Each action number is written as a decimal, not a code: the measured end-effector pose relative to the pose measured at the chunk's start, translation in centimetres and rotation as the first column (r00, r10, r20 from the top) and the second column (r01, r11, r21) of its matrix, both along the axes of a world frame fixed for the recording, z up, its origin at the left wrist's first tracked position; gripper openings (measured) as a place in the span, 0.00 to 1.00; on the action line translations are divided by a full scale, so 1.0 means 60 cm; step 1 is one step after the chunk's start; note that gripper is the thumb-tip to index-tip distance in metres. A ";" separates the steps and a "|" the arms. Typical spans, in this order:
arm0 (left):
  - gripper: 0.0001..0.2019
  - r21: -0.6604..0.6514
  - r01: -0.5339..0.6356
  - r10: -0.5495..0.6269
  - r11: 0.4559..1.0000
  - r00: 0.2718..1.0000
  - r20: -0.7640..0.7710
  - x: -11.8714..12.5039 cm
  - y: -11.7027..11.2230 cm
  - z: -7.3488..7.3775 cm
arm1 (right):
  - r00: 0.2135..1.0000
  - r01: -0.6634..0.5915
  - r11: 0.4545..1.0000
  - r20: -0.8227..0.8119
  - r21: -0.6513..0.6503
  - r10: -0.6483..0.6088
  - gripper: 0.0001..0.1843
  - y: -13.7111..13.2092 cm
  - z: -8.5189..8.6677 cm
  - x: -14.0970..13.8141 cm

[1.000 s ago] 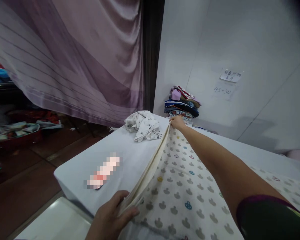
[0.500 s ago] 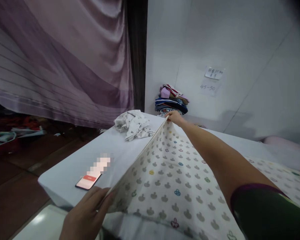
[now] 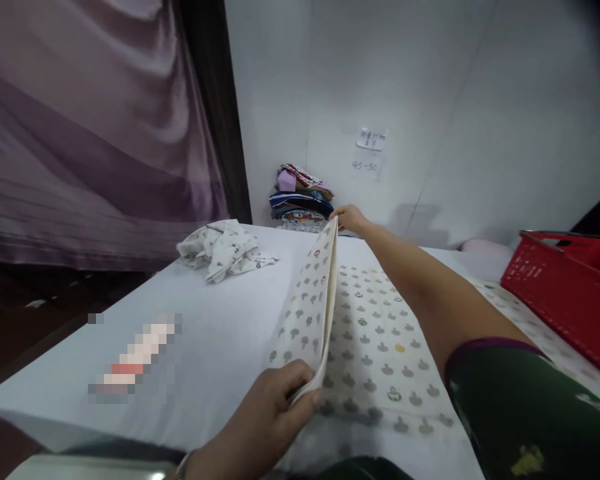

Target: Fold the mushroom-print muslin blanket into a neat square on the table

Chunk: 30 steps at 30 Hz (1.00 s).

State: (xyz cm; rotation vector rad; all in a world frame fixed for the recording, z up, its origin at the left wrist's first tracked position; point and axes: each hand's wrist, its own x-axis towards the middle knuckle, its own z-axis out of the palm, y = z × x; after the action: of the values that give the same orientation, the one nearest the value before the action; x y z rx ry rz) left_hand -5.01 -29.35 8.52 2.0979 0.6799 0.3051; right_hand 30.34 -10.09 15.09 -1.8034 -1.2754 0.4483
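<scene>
A cream cloth with small grey and coloured prints (image 3: 380,333) lies on the white table (image 3: 215,347). Its left flap (image 3: 310,307) stands upright, lifted over the rest. My left hand (image 3: 275,413) pinches the near corner of that flap, fingers closed on the edge. My right hand (image 3: 349,217), arm stretched far forward, grips the far corner of the same flap.
A crumpled white printed garment (image 3: 225,248) lies at the table's far left. A stack of folded clothes (image 3: 300,200) sits against the white wall. A phone (image 3: 133,357) rests on the near left. A red basket (image 3: 565,287) stands at the right. A purple curtain (image 3: 90,133) hangs at left.
Both hands have swung the cloth's left edge up and rightward, so the flap now stands upright over the rest. The view has turned right, bringing the red basket into sight.
</scene>
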 end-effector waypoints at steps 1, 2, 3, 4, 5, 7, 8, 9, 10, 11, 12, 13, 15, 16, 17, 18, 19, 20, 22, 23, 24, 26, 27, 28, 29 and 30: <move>0.12 0.000 0.034 -0.034 0.999 0.999 -0.003 0.020 -0.006 0.002 | 0.997 0.044 0.999 0.057 0.000 -0.044 0.12 -0.014 -0.001 0.018; 0.12 0.004 0.062 -0.062 0.998 0.998 -0.008 0.041 -0.013 0.003 | 0.990 0.085 0.996 0.108 0.003 -0.085 0.13 -0.029 -0.003 0.037; 0.11 0.009 0.088 -0.088 0.996 0.996 -0.012 0.061 -0.019 0.005 | 0.982 0.121 0.993 0.146 0.007 -0.120 0.13 -0.044 -0.005 0.056; 0.11 0.011 0.117 -0.117 0.993 0.993 -0.014 0.082 -0.026 0.005 | 0.975 0.148 0.989 0.166 0.010 -0.147 0.13 -0.059 -0.008 0.075; 0.11 0.007 0.150 -0.150 0.989 0.989 -0.016 0.102 -0.033 0.006 | 0.972 0.169 0.986 0.166 0.008 -0.168 0.13 -0.075 -0.011 0.094; 0.11 -0.035 0.229 -0.230 0.973 0.973 -0.016 0.142 -0.047 0.004 | 0.970 0.201 0.979 0.143 -0.010 -0.198 0.14 -0.110 -0.018 0.130; 0.12 -0.075 0.267 -0.269 0.961 0.963 -0.015 0.162 -0.054 0.001 | 0.969 0.216 0.976 0.127 -0.027 -0.211 0.14 -0.128 -0.022 0.147; 0.12 -0.127 0.299 -0.304 0.946 0.953 -0.015 0.182 -0.062 -0.004 | 0.968 0.230 0.972 0.113 -0.047 -0.223 0.15 -0.146 -0.026 0.164; 0.13 -0.188 0.323 -0.332 0.928 0.943 -0.016 0.202 -0.070 -0.009 | 0.969 0.239 0.969 0.086 -0.068 -0.233 0.16 -0.165 -0.031 0.179; 0.13 -0.254 0.340 -0.356 0.905 0.934 -0.018 0.223 -0.078 -0.016 | 0.970 0.244 0.966 0.024 -0.086 -0.243 0.17 -0.184 -0.038 0.194; 0.14 -0.321 0.352 -0.378 0.879 0.926 -0.020 0.243 -0.086 -0.023 | 0.966 0.244 0.965 -0.066 -0.100 -0.251 0.17 -0.202 -0.046 0.208; 0.14 -0.380 0.361 -0.397 0.852 0.917 -0.018 0.263 -0.094 -0.030 | 0.951 0.243 0.964 -0.170 -0.105 -0.258 0.18 -0.220 -0.055 0.221; 0.15 -0.464 0.378 -0.430 0.801 0.903 -0.007 0.303 -0.109 -0.044 | 0.895 0.245 0.964 -0.358 -0.099 -0.265 0.17 -0.253 -0.077 0.246; 0.14 -0.490 0.390 -0.446 0.780 0.895 0.002 0.322 -0.116 -0.051 | 0.867 0.253 0.963 -0.418 -0.095 -0.270 0.16 -0.268 -0.090 0.259; 0.14 -0.505 0.405 -0.463 0.763 0.886 0.012 0.341 -0.123 -0.057 | 0.850 0.266 0.959 -0.446 -0.096 -0.281 0.15 -0.283 -0.103 0.270; 0.14 -0.510 0.420 -0.478 0.751 0.878 0.020 0.359 -0.129 -0.062 | 0.837 0.279 0.955 -0.462 -0.101 -0.294 0.14 -0.298 -0.116 0.282; 0.13 -0.509 0.435 -0.492 0.743 0.870 0.025 0.376 -0.135 -0.067 | 0.821 0.291 0.951 -0.482 -0.109 -0.306 0.13 -0.312 -0.129 0.293; 0.13 -0.504 0.450 -0.507 0.737 0.862 0.028 0.392 -0.141 -0.073 | 0.805 0.299 0.947 -0.502 -0.117 -0.316 0.11 -0.326 -0.141 0.304; 0.14 -0.489 0.471 -0.528 0.735 0.849 0.025 0.423 -0.152 -0.086 | 0.782 0.305 0.943 -0.531 -0.132 -0.327 0.09 -0.352 -0.164 0.323; 0.14 -0.485 0.476 -0.535 0.734 0.844 0.018 0.437 -0.157 -0.094 | 0.776 0.303 0.943 -0.540 -0.136 -0.327 0.08 -0.364 -0.174 0.333; 0.14 -0.486 0.479 -0.543 0.731 0.840 0.012 0.452 -0.162 -0.101 | 0.774 0.299 0.944 -0.544 -0.138 -0.324 0.08 -0.375 -0.183 0.343; 0.13 -0.484 0.485 -0.552 0.728 0.834 0.003 0.480 -0.172 -0.115 | 0.780 0.301 0.943 -0.533 -0.139 -0.327 0.07 -0.393 -0.199 0.365; 0.13 -0.475 0.489 -0.554 0.732 0.833 0.006 0.495 -0.176 -0.121 | 0.785 0.314 0.939 -0.517 -0.140 -0.340 0.07 -0.401 -0.204 0.377; 0.12 -0.460 0.500 -0.557 0.734 0.830 0.013 0.511 -0.182 -0.124 | 0.791 0.337 0.931 -0.494 -0.143 -0.362 0.09 -0.408 -0.208 0.392; 0.12 -0.442 0.514 -0.564 0.735 0.825 0.022 0.528 -0.188 -0.126 | 0.796 0.366 0.919 -0.464 -0.145 -0.390 0.11 -0.415 -0.209 0.409; 0.12 -0.421 0.531 -0.573 0.736 0.819 0.031 0.545 -0.195 -0.126 | 0.800 0.401 0.905 -0.426 -0.145 -0.423 0.13 -0.423 -0.206 0.427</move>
State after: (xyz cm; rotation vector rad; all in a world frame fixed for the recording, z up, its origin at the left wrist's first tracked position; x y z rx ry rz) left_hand 27.70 -41.06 0.93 1.8024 0.1201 -0.2698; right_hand 55.97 -35.50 2.71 -1.8139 -0.5326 0.6058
